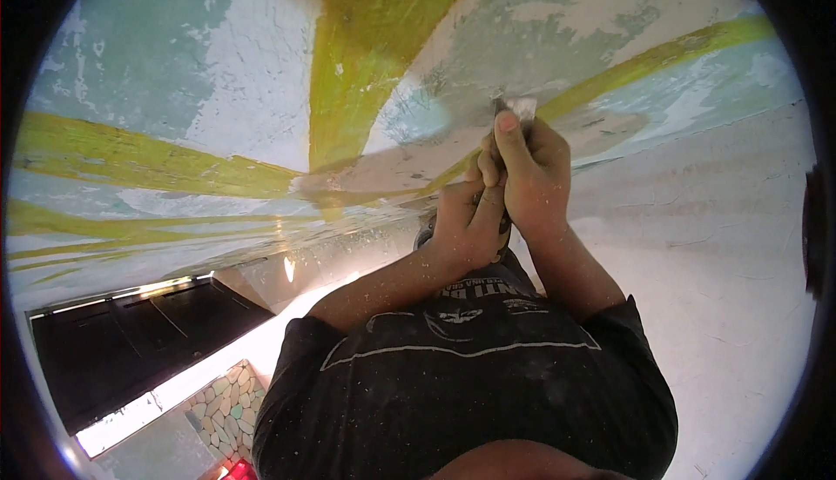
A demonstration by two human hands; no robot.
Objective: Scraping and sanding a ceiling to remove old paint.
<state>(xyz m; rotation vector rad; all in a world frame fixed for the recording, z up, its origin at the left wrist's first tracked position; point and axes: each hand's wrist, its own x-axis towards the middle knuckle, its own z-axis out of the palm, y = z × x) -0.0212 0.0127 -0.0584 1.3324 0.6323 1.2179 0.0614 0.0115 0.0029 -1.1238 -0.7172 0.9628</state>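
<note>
Both of my hands are together just right of centre, up against a wall [374, 53] painted in pale green, white and yellow-green bands, with patchy, flaking paint. My right hand [540, 171] is closed round a scraper [522, 107], thumb pressed along it. Only the scraper's pale, flat end shows beyond the fingers, close to the painted surface; whether it touches cannot be told. My left hand [466, 214] is closed just below and against the right one, apparently round the lower part of the same tool. The fingers hide the handle.
A plain white wall [714, 219] meets the painted one at the right. At the lower left are a dark panelled door [148, 336], bright light beside it, a patch of stone mosaic [228, 410] and a red object [239, 469]. Fine specks dot the view.
</note>
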